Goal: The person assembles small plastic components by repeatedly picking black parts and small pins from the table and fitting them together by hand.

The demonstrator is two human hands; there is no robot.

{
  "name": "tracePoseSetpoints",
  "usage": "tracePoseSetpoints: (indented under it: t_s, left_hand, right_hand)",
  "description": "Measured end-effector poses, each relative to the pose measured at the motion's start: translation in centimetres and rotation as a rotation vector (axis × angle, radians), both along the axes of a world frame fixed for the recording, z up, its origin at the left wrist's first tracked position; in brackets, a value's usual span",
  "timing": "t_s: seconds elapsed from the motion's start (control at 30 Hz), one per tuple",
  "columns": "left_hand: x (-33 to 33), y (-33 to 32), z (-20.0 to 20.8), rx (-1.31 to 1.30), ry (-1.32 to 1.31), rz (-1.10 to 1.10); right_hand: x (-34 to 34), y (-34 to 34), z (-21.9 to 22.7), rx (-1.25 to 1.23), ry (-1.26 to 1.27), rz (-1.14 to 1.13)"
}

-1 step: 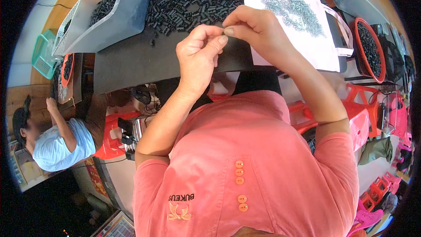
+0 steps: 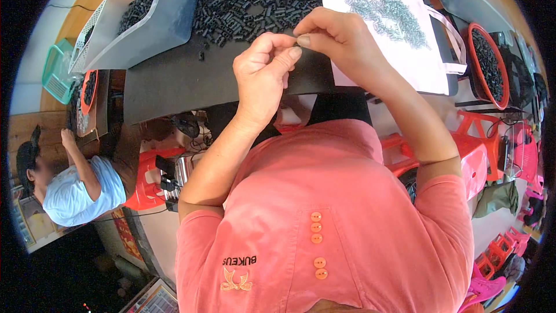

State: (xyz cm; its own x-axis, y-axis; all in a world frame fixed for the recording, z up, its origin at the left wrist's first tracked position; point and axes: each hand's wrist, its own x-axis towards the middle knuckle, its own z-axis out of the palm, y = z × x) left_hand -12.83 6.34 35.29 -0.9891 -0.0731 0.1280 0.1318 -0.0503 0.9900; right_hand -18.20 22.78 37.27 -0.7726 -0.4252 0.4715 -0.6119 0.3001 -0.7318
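In front of my chest, above the near part of a dark tabletop (image 2: 174, 87), my two hands meet fingertip to fingertip. My left hand (image 2: 258, 72) is closed in a pinch of thumb and forefinger. My right hand (image 2: 341, 37) pinches too, thumb and forefinger against the left fingertips. Whatever sits between them is too small and covered to name. Just beyond lies a broad heap of short black tube-like pieces (image 2: 249, 23). Under and beside my right forearm is a white cloth bag (image 2: 370, 61), with many small, thin, greyish shiny pieces (image 2: 399, 20) spread on it.
A translucent plastic bin (image 2: 156, 29) lies tipped at the left, black pieces inside. To the right stands a red-rimmed basin (image 2: 503, 81) of black pieces. A person in a light blue shirt (image 2: 81, 194) works at far left. Red plastic stools (image 2: 472, 162) stand behind at right.
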Motion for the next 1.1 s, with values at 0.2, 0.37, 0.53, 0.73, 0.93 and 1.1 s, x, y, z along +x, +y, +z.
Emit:
tracePoseSetpoints:
  t_s: [0.2, 0.37, 0.53, 0.73, 0.93, 1.1]
  left_hand:
    - [0.2, -0.1, -0.1, -0.015, 0.021, -0.003]
    - [0.3, -0.2, -0.4, -0.03, -0.007, 0.003]
    - [0.4, -0.5, -0.8, -0.032, -0.012, 0.01]
    - [0.3, -0.7, -0.7, -0.029, -0.036, 0.001]
    - [0.1, -0.7, -0.8, 0.065, -0.083, 0.011]
    - [0.2, -0.7, -1.0, 0.078, -0.101, 0.01]
  right_hand:
    - [0.6, -0.3, 0.0, -0.064, -0.144, 0.014]
    - [1.0, -0.7, -0.7, -0.081, -0.069, -0.012]
    - [0.9, -0.9, -0.7, -0.045, -0.114, -0.02]
    - [1.1, -1.2, -0.1, -0.012, -0.1, -0.047]
    - [1.0, -1.9, -2.4, 0.035, 0.25, -0.1]
    - [1.2, -2.1, -3.1, 0.035, 0.375, -0.087]
